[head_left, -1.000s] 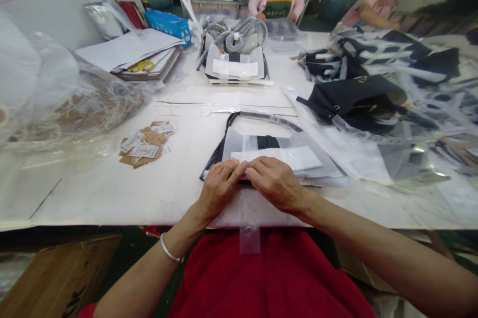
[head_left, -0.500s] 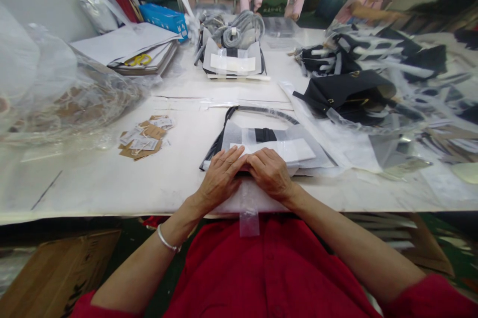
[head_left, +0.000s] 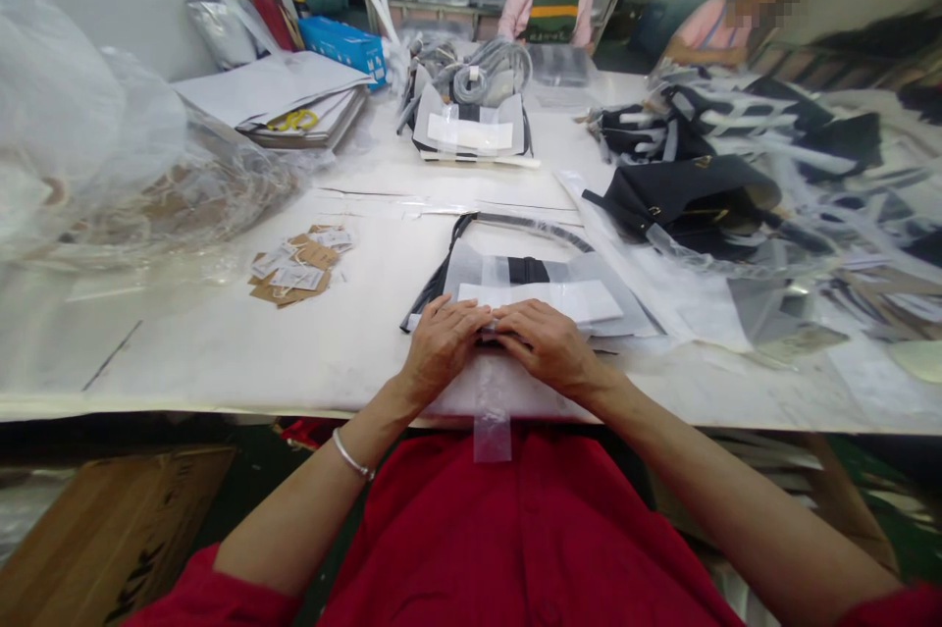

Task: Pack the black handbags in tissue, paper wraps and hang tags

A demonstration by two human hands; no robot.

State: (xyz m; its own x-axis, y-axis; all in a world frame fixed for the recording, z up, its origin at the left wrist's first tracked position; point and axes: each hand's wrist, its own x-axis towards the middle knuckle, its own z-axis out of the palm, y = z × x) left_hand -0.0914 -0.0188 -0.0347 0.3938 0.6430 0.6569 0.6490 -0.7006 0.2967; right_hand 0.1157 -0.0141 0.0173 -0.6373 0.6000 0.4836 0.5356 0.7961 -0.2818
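A black handbag (head_left: pixel 526 269) lies flat on the table before me, largely covered by white tissue wrapping (head_left: pixel 625 298), with its wrapped strap curving at the back. My left hand (head_left: pixel 447 338) and my right hand (head_left: pixel 541 338) meet at its near edge. The fingers of both are bent over that edge, pinching the wrapped bag, and the thumbs are partly hidden. A white paper strip (head_left: pixel 581 298) lies across the wrapping just beyond my fingers. Below my hands, a clear strip of tape (head_left: pixel 492 436) hangs over the table's front edge.
Brown and white hang tags (head_left: pixel 298 266) lie in a pile at left, near a large clear plastic bag (head_left: pixel 169 181). Another wrapped handbag (head_left: pixel 471 131) sits farther back. A black bag (head_left: pixel 684 200) lies at right. Two people work across the table (head_left: pixel 183 342).
My right hand has shifted slightly right and its fingers have straightened along the edge. My left hand stays at the bag's near edge. The view has tilted a little.
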